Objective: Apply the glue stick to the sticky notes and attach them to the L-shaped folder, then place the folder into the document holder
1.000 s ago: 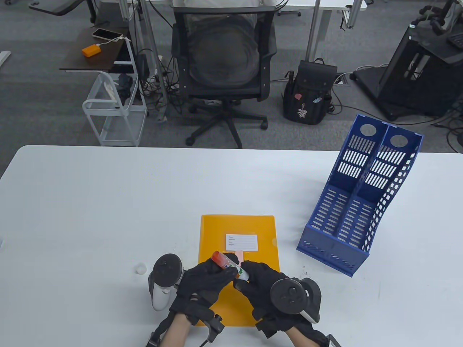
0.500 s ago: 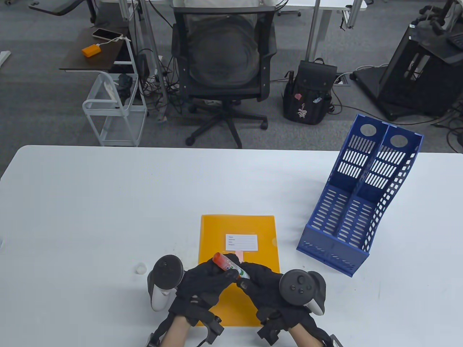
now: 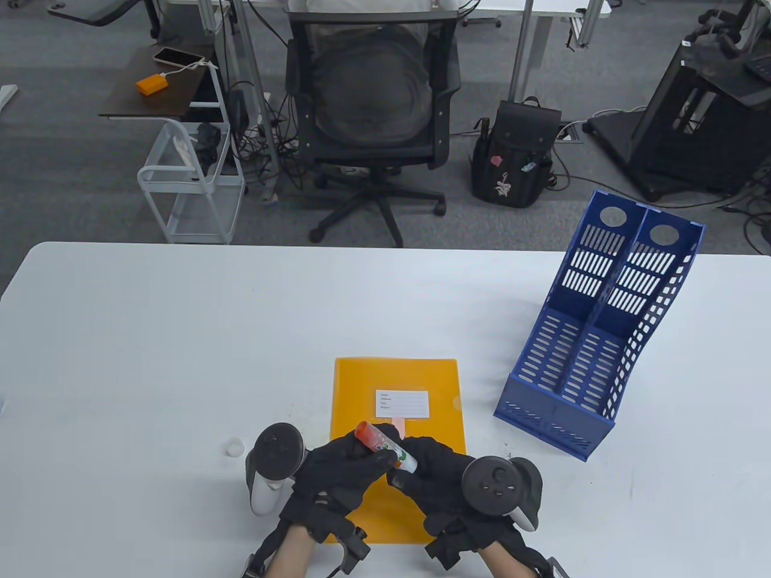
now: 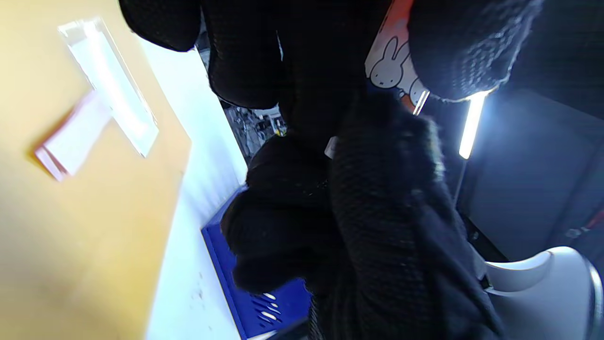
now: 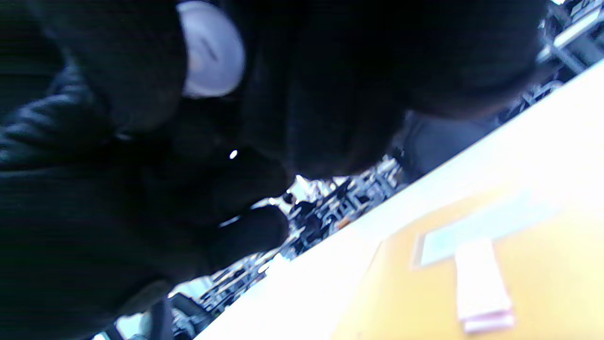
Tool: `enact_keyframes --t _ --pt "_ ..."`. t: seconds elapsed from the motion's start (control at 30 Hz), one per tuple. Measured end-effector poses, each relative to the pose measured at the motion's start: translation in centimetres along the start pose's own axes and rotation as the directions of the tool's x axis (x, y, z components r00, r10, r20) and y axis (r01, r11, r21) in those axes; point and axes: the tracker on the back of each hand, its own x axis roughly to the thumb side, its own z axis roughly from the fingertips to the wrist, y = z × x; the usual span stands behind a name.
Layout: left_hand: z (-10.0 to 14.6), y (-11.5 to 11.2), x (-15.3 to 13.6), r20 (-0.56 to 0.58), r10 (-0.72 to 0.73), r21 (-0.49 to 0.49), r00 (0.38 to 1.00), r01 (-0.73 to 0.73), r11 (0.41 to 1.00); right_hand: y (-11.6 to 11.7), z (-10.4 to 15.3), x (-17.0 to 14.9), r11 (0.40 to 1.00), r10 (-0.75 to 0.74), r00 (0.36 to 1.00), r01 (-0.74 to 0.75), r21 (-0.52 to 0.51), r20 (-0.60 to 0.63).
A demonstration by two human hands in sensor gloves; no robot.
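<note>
The lower half of the glue stick (image 3: pixel 385 446) is hidden inside the two gloved hands, left hand (image 3: pixel 343 469) and right hand (image 3: pixel 435 475), so its tip cannot be seen. The pink sticky notes (image 3: pixel 398 426) just below the folder's white label (image 3: pixel 402 403) are partly covered by the stick. Both wrist views are blurred, the label's printed lines too small to read.

Beyond the white table (image 3: pixel 150 337) stood a black office chair (image 3: pixel 373 108), a black backpack (image 3: pixel 515 156) and a white wire cart (image 3: pixel 193 186).
</note>
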Motion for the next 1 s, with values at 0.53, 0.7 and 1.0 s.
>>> enact_keyframes --t 0.53,0.7,1.0 --pt "0.2 0.3 -0.7 -0.039 0.091 0.003 0.995 -0.091 0.996 0.2 0.4 0.8 0.999 0.002 1.000 -0.001 -0.040 0.006" --pt "0.3 0.2 -0.2 -0.037 0.146 0.001 0.989 -0.147 0.989 0.2 0.6 0.9 0.996 0.008 0.999 -0.005 -0.084 0.034" --pt "0.0 -0.1 -0.6 -0.035 0.159 -0.019 0.987 -0.160 0.987 -0.7 0.7 1.8 0.991 0.068 0.995 -0.059 -0.118 0.077"
